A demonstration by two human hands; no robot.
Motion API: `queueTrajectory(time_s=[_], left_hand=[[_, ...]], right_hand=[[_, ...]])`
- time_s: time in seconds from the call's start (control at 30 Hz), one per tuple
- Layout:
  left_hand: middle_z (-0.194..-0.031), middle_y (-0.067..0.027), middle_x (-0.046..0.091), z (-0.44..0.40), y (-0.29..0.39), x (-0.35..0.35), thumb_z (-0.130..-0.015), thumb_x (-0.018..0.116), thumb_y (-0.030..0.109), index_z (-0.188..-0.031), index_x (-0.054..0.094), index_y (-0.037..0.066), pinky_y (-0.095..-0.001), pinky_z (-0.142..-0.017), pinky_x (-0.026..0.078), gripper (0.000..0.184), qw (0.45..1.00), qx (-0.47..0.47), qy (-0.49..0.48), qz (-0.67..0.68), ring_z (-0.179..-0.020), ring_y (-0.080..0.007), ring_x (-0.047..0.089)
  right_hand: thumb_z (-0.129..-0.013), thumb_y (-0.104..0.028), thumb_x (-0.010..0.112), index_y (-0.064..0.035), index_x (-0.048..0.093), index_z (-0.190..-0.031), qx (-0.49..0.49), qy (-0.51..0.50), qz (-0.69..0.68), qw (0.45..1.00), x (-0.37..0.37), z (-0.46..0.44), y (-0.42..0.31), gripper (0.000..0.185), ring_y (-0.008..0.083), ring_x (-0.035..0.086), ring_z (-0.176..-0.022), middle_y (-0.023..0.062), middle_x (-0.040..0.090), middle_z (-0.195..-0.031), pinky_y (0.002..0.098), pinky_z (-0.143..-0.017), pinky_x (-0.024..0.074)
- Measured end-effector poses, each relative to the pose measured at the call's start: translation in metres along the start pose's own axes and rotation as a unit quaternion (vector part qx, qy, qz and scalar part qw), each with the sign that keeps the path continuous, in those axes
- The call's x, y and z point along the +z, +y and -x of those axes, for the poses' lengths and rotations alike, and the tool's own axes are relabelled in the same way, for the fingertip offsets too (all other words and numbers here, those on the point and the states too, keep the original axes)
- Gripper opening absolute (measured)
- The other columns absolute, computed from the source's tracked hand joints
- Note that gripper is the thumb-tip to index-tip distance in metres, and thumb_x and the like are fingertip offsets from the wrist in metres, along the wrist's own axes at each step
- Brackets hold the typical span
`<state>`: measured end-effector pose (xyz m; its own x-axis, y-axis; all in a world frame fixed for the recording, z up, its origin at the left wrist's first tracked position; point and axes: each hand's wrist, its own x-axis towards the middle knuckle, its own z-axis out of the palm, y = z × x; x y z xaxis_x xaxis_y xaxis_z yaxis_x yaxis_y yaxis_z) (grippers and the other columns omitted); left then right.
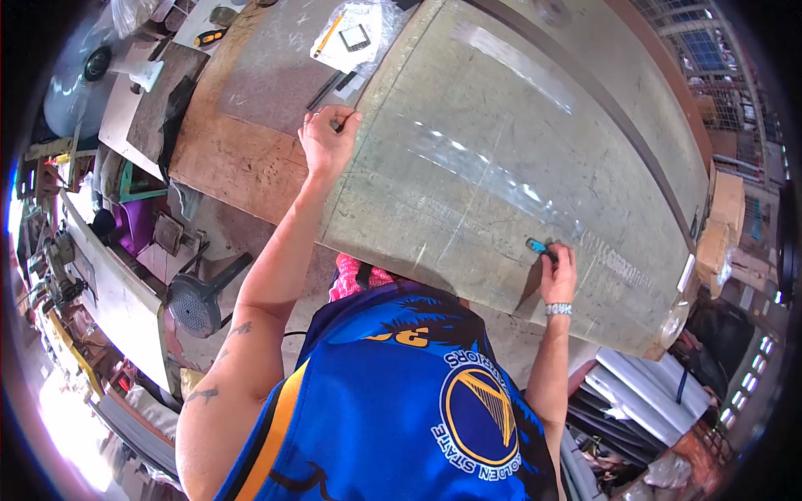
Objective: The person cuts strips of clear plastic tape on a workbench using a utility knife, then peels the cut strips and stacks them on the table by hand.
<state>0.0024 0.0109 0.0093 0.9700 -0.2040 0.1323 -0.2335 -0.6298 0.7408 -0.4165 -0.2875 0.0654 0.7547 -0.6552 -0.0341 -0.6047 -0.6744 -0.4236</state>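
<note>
My right hand [558,274] is closed around a small blue-and-black tool [539,246], which looks like a utility knife, just above the greenish work surface [434,217]. Its tip is too small to make out. At the left edge of that surface, my left hand [328,140] has its fingers curled in a pinch. Something dark shows between them, but I cannot tell what it is. A shiny, see-through strip [493,179] lies across the surface between my two hands.
A brown wooden table [238,167] adjoins on the left. On it are dark thin bars [324,90], a plastic bag with paper and a pencil [347,37], and a yellow-black tool [209,37]. A dark strip [597,117] crosses the far side. A stool [195,302] stands lower left.
</note>
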Motion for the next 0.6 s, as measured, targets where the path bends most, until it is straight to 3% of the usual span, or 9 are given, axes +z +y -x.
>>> queueTrajectory(time_s=[0.03,0.07,0.17,0.2,0.3,0.37,0.43,0.53,0.6], left_hand=[[-0.078,-0.0035,0.072,0.0,-0.001,0.0,-0.088,0.083,0.025,-0.097,0.079,0.006,-0.035,-0.09,0.051,0.021,1.0,0.008,-0.003,-0.001,-0.071,-0.0181,0.061],[-0.078,-0.0037,0.072,-0.001,-0.003,0.0,-0.088,0.083,0.024,-0.098,0.079,0.006,-0.0342,-0.089,0.051,0.021,1.0,0.016,-0.005,-0.002,-0.07,-0.0174,0.062],[-0.079,-0.0041,0.074,-0.002,-0.004,0.0,-0.09,0.081,0.022,-0.1,0.079,0.003,-0.0322,-0.084,0.053,0.021,1.0,0.018,-0.011,0.016,-0.071,-0.015,0.064],[-0.08,-0.0042,0.075,0.0,-0.005,0.0,-0.09,0.081,0.021,-0.101,0.079,0.002,-0.0315,-0.082,0.054,0.021,0.999,0.015,-0.017,0.026,-0.072,-0.0141,0.065],[-0.084,-0.0066,0.078,-0.003,-0.002,-0.001,-0.087,0.082,0.022,-0.095,0.08,0.006,-0.034,-0.078,0.057,0.018,0.995,-0.018,-0.024,0.095,-0.079,-0.0181,0.073],[-0.087,-0.0116,0.08,-0.005,-0.009,0.003,-0.089,0.081,0.02,-0.098,0.08,0.003,-0.0319,-0.075,0.059,0.02,0.997,0.009,-0.023,0.079,-0.078,-0.0172,0.076],[-0.084,-0.0091,0.078,-0.007,-0.02,0.006,-0.09,0.081,0.02,-0.098,0.079,0.002,-0.0314,-0.078,0.057,0.02,0.996,0.013,-0.029,0.085,-0.076,-0.0152,0.073],[-0.08,-0.0052,0.075,-0.007,-0.022,0.006,-0.091,0.081,0.021,-0.099,0.079,0.002,-0.03,-0.079,0.054,0.021,0.994,0.016,-0.035,0.097,-0.072,-0.0133,0.067],[-0.079,-0.0032,0.073,-0.006,-0.021,0.005,-0.092,0.081,0.021,-0.099,0.079,0.002,-0.0294,-0.079,0.052,0.021,0.994,0.009,-0.04,0.099,-0.071,-0.0125,0.063]], right_hand=[[-0.093,-0.003,0.071,-0.007,0.066,-0.112,0.019,-0.037,-0.016,0.999,-0.006,-0.002,0.006,0.02,0.0407,0.069,-0.096,0.0169,0.069,-0.113,0.0466,-0.081,0.0564],[-0.092,-0.002,0.073,-0.0062,0.064,-0.106,0.013,-0.033,-0.014,0.999,-0.005,-0.001,0.019,0.018,0.0294,0.07,-0.082,0.0111,0.07,-0.097,0.0407,-0.075,0.0561],[-0.096,-0.004,0.073,-0.0051,0.064,-0.105,0.114,-0.022,-0.165,0.979,-0.015,-0.001,0.02,0.013,0.0143,0.061,-0.074,0.0024,0.066,-0.087,0.0317,-0.069,0.0515],[-0.099,-0.009,0.073,-0.0031,0.064,-0.107,0.07,0.008,-0.264,0.962,-0.021,-0.003,0.005,0.014,0.0058,0.052,-0.075,-0.0033,0.062,-0.086,0.0245,-0.066,0.0457],[-0.103,-0.017,0.07,-0.0016,0.066,-0.111,0.038,0.088,-0.277,0.956,-0.034,-0.006,-0.049,0.018,0.0068,0.053,-0.074,-0.0029,0.063,-0.088,0.0234,-0.064,0.0444],[-0.107,-0.026,0.064,-0.0022,0.069,-0.116,0.151,0.059,-0.38,0.91,-0.026,0.001,-0.054,0.026,0.0077,0.055,-0.075,-0.0006,0.064,-0.09,0.0251,-0.065,0.0465],[-0.11,-0.036,0.057,-0.0017,0.071,-0.119,0.162,0.061,-0.407,0.897,-0.005,0.005,-0.05,0.038,0.0103,0.061,-0.078,0.0021,0.068,-0.094,0.0268,-0.066,0.0496],[-0.11,-0.043,0.055,-0.0004,0.073,-0.117,0.212,0.14,-0.316,0.914,0.011,0.014,-0.053,0.047,0.0132,0.066,-0.078,0.0065,0.073,-0.093,0.0287,-0.068,0.0525],[-0.11,-0.047,0.054,0.0006,0.075,-0.114,0.303,0.048,-0.311,0.9,0.008,0.018,-0.052,0.052,0.0145,0.068,-0.077,0.0092,0.074,-0.09,0.0304,-0.069,0.0542]])
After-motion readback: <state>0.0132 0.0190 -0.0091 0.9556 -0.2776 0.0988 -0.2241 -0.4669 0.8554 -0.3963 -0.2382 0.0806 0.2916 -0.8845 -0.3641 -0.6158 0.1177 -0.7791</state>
